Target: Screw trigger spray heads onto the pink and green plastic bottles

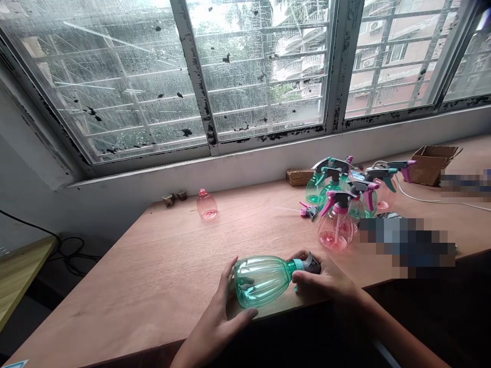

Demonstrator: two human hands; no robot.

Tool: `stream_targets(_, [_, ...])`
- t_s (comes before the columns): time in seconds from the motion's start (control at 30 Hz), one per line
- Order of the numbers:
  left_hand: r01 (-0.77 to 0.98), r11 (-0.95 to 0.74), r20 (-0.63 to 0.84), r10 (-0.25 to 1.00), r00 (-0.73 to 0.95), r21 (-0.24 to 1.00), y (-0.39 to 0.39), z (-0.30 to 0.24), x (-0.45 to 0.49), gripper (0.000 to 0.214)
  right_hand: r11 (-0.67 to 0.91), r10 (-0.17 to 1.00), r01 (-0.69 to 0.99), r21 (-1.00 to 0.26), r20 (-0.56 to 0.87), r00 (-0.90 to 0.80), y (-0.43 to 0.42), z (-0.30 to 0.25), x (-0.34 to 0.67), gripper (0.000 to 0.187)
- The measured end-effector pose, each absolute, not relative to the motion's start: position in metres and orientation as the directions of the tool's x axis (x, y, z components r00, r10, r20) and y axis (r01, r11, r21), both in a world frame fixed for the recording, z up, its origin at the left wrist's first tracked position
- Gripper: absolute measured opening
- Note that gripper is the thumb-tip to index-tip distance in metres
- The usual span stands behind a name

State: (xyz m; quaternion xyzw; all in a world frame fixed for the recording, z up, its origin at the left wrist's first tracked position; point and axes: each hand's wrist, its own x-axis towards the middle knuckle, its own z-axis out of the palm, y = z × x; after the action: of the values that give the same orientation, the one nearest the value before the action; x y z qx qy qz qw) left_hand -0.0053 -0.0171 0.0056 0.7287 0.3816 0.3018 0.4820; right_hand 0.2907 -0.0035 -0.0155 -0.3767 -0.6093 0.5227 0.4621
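Observation:
A clear green spray bottle (263,281) lies on its side between my hands at the table's front edge, its base to the left. My left hand (226,312) wraps round the base, thumb below and fingers behind. At the neck, my right hand (326,278) grips the grey spray head (311,263); part of the trigger is hidden by the fingers. Beyond my hands a pink bottle without a head (207,205) stands upright. A loose pink and grey spray head (308,210) lies near the group of bottles.
Several pink and green spray bottles (336,227) stand together at the right. Behind them are a flat cardboard piece (299,177), an open cardboard box (427,166) and a white cable (429,199). Two small brown objects (174,198) sit at the back left. Blurred patches cover items at the right.

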Motion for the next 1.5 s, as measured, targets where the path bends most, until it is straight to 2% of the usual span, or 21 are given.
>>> stream_targets(1.03, [0.278, -0.262, 0.082, 0.847, 0.525, 0.924, -0.017, 0.007, -0.005, 0.081, 0.183, 0.941, -0.021, -0.983, 0.182, -0.287, -0.003, -0.015, 0.290, 0.038])
stream_targets(1.5, [0.337, -0.315, 0.114, 0.858, 0.501, 0.887, -0.015, -0.004, -0.007, 0.090, 0.176, 0.939, -0.023, -0.984, 0.175, -0.298, -0.003, -0.014, 0.290, 0.040])
